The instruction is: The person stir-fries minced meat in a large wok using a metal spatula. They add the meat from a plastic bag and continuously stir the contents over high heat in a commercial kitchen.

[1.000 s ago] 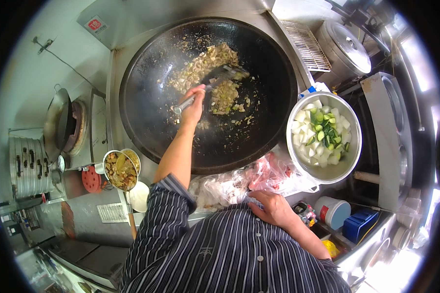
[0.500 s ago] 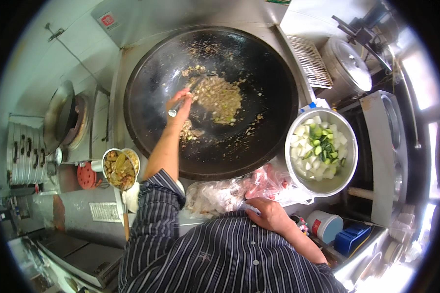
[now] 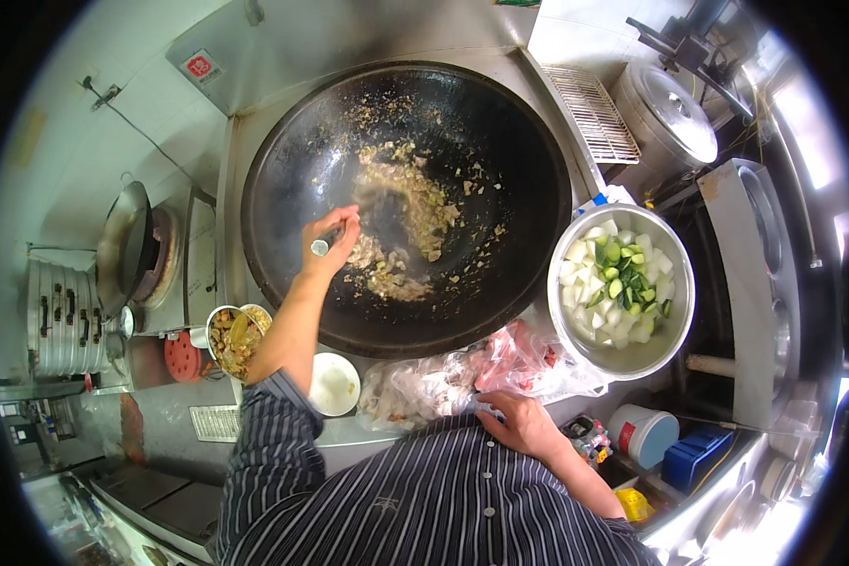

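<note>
My left hand [image 3: 328, 243] is closed round a metal-handled stirring utensil [image 3: 320, 247] over the left side of a large black wok [image 3: 509, 255]. The rounded handle end shows below my fist; the working end is blurred among the food. Chopped, pale brown and light green food [image 3: 434, 222] lies scattered in the wok. My right hand [image 3: 524, 424] rests at the counter's front edge against my shirt, fingers curled beside clear plastic bags [image 3: 415, 387] of pale and pinkish food. What those fingers hold, if anything, is hidden.
Right of the wok stands a metal bowl [image 3: 686, 283] of white chunks and green slices. A white bowl [image 3: 334, 385] sits by my left forearm, near a container of mixed food [image 3: 228, 340]. A lidded pot [image 3: 670, 108] and wire rack [image 3: 590, 113] stand at the far right.
My left hand has drawn back toward me and slightly left with the utensil. The food has spread into a curved band, and the white bowl is more exposed. My right hand stays nearly in place.
</note>
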A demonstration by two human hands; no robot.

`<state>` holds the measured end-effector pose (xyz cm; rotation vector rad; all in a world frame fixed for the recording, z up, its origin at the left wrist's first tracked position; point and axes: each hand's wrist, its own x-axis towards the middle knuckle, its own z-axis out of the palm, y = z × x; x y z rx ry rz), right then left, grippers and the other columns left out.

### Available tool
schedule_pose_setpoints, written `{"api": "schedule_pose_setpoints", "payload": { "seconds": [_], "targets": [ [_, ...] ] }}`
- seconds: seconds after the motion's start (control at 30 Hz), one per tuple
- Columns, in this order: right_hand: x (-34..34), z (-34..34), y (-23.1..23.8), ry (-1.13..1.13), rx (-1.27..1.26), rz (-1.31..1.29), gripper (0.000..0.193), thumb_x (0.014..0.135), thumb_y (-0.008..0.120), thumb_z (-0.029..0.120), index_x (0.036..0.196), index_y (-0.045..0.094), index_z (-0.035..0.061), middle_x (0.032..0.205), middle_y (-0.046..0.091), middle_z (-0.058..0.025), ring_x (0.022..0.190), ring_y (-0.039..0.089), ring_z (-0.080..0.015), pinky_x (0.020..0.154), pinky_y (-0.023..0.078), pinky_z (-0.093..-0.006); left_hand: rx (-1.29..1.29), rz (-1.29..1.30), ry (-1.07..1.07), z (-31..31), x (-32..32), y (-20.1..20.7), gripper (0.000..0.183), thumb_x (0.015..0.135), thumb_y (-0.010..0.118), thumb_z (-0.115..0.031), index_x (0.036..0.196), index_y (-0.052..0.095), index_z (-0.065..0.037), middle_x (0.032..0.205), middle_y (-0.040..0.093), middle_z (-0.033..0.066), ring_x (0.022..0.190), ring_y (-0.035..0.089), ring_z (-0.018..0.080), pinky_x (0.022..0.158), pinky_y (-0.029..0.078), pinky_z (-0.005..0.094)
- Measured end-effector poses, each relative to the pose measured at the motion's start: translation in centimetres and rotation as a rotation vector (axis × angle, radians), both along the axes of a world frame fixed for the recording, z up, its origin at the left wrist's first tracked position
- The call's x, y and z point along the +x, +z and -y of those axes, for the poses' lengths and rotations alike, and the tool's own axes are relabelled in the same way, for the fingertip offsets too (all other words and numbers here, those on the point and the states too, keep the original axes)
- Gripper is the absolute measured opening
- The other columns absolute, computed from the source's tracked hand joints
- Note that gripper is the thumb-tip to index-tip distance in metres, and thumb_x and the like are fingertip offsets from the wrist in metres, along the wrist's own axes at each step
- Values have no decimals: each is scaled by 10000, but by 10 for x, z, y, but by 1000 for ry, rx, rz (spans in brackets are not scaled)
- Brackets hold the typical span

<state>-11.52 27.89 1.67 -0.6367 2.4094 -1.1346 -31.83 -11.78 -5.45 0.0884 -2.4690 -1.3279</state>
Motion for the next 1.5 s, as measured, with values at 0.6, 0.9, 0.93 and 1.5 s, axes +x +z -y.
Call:
{"api": "schedule_pose_setpoints", "payload": {
  "seconds": [0.6, 0.9, 0.93, 1.5],
  "targets": [
    [-6, 4, 3, 60, -6, -71, 278, 885, 703, 210, 1066, 657, 5, 930, 705, -205, 841, 691, -389, 720, 568, -445, 68, 30, 5, 2, -2, 8, 162, 911, 693, -157, 1018, 737, -45, 836, 742, 31, 758, 653, 69, 706, 519, 244],
    [-9, 4, -1, 91, 10, -126, 259, 880, 698, 217, 1017, 644, 4, 827, 677, -202, 754, 677, -387, 677, 556, -459, 207, 215, -246, -26, 24, 12, 200, 950, 677, -194, 1080, 739, -54, 909, 721, 6, 824, 625, 61, 745, 500, 239],
    [-9, 3, -3, 79, -50, -110, 254, 891, 689, 219, 1013, 637, 2, 789, 664, -200, 730, 669, -389, 661, 545, -464, 101, 36, -339, -22, 38, 32, 213, 951, 682, -213, 1048, 746, -35, 926, 736, 29, 852, 642, 79, 761, 506, 246],
    [-13, 7, -13, 93, -9, -76, 270, 893, 682, 243, 1038, 646, 19, 808, 642, -162, 763, 665, -367, 676, 539, -449, 216, 104, -209, -38, 21, 22, 189, 971, 655, -148, 1076, 738, -13, 1036, 757, 64, 916, 660, 115, 824, 511, 265]
  ]
}}
